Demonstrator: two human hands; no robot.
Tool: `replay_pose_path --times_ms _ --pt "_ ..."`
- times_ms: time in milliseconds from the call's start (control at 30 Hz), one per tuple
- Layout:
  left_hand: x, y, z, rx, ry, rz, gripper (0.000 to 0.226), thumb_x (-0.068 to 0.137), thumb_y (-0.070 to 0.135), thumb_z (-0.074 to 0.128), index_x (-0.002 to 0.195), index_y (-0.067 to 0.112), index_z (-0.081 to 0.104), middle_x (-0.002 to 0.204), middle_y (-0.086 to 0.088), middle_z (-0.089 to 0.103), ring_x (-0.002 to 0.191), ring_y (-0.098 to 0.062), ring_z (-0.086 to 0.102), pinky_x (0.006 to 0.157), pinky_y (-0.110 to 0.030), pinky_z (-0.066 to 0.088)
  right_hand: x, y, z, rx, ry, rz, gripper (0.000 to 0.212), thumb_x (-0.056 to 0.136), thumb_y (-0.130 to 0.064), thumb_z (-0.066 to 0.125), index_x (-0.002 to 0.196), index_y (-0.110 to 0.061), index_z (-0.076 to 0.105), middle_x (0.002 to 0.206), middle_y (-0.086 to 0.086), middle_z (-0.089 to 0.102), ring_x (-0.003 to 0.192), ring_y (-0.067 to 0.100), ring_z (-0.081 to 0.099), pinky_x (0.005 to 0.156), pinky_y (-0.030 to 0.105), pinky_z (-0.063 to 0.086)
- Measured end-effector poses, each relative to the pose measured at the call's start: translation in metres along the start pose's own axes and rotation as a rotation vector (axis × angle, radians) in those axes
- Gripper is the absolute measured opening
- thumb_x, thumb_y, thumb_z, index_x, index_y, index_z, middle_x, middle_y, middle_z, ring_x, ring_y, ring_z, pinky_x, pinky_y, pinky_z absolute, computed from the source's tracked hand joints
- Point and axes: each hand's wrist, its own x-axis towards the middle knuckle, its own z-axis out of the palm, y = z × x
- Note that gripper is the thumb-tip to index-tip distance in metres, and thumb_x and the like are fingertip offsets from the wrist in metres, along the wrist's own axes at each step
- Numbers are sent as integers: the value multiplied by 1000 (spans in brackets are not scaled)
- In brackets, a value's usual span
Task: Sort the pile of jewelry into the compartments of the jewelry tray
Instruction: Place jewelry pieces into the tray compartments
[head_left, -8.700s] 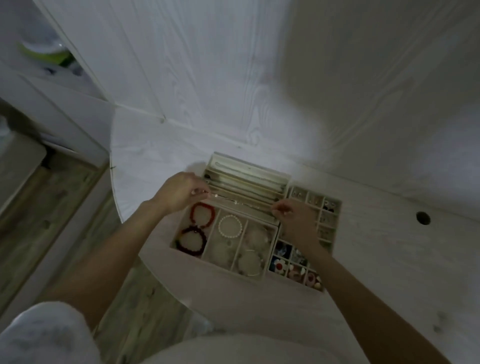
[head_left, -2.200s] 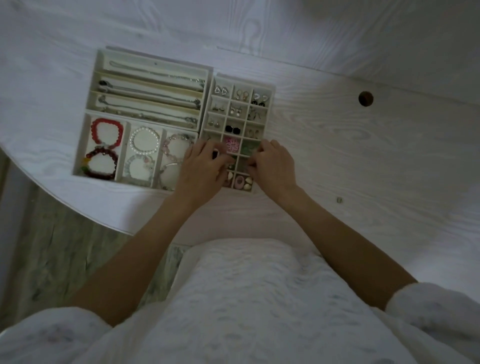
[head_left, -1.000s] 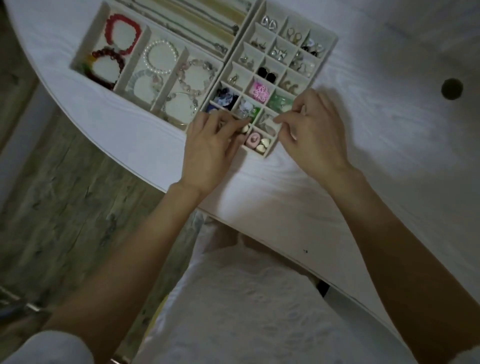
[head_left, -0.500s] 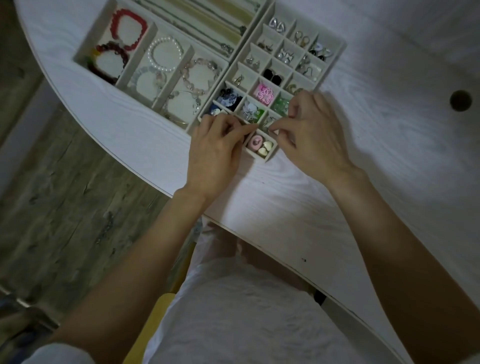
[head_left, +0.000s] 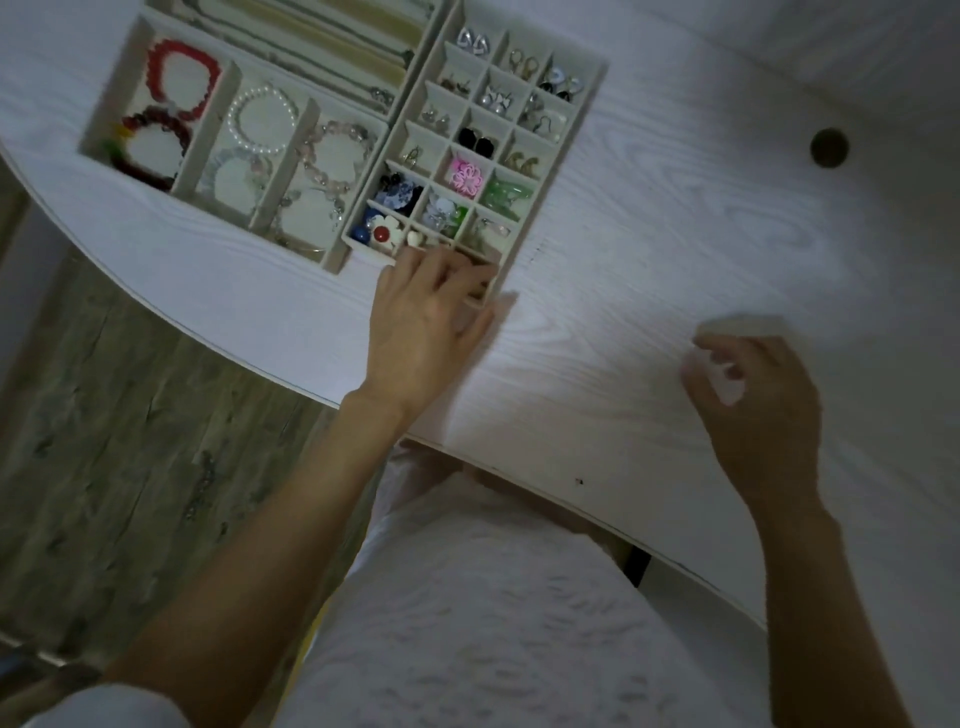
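The earring tray (head_left: 589, 93) with many small compartments lies on the white table (head_left: 675, 234), beside the bracelet tray (head_left: 101, 122). Its cells hold earrings, a pink flower piece (head_left: 466, 175) and a green piece (head_left: 506, 195). The bracelet tray holds a red bracelet (head_left: 182, 78) and a pearl bracelet (head_left: 262, 124). My left hand (head_left: 426, 322) rests at the earring tray's near corner, fingers stretched over the bottom row and hiding those cells. My right hand (head_left: 758, 410) hovers over bare table far right of the trays, blurred, fingers loosely curled; whether it holds anything is unclear.
A round cable hole (head_left: 829, 147) sits in the table at the upper right. The table's curved near edge runs diagonally below both hands, with wooden floor (head_left: 130, 415) to the left. My white-clothed lap fills the bottom middle.
My right hand has left the earring tray and swung out to the right over the table. My left hand stays at the tray's near corner. The view shifted slightly.
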Motion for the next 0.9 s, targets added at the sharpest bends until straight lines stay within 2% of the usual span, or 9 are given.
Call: replay_pose_path --times_ms 67,167,333,433,500,633,733,800,900 --pt "1 -3 3 23 -8 -14 28 87 28 59 109 15 70 97 -5 63 88 -25 47 72 -27 30 -17 12 -1 57 -45 138 37 84 -27 69 117 -16 58 105 5 53 84 17 52 72 28 39" --pt "1 0 4 14 -33 -52 26 84 21 65 109 15 70 97 -4 65 88 -27 48 73 -25 24 -29 18 6 127 -51 252 49 78 -30 74 121 -17 54 102 0 48 81 13 49 72 26 38" --pt "0 5 6 11 -58 -104 24 87 22 60 108 14 70 98 -7 65 90 -33 53 76 -32 31 -19 10 27 216 81 271 31 79 -19 72 107 -12 60 95 5 60 75 13 54 75 29 45" --pt "0 4 10 7 -84 -107 27 89 26 56 109 14 70 98 -6 67 92 -34 57 79 -38 38 -8 4 39 170 135 155 13 82 -13 67 94 -8 64 86 9 63 74 19 58 73 35 48" --pt "1 3 12 6 -81 -106 26 90 27 55 108 14 70 97 -6 68 91 -33 58 79 -38 39 4 -3 44 177 149 60 9 82 -10 64 90 -7 65 82 8 64 71 20 59 68 33 49" --pt "3 4 15 23 -62 -80 23 90 26 55 102 13 70 94 -5 67 86 -33 58 77 -37 38 29 -26 57 209 122 -111 9 83 -5 60 89 -4 67 81 9 64 68 18 58 63 33 51" --pt "1 7 12 44 -18 -84 21 89 21 59 104 12 70 92 -6 67 83 -31 54 72 -34 34 42 -36 66 172 84 -270 9 85 -4 60 88 -2 68 90 13 61 76 23 59 67 31 50" --pt "-1 10 11 61 -8 -74 21 87 20 61 104 12 71 92 -5 67 83 -30 52 70 -31 31 48 -36 69 134 50 -319 9 87 -5 61 92 -3 68 96 15 58 84 26 57 71 32 50" --pt "-2 10 9 75 -10 -64 21 89 22 58 104 13 70 92 -5 66 82 -28 51 68 -31 30 53 -40 69 84 5 -373 9 89 -6 59 94 -2 66 94 15 57 81 25 58 67 37 54"
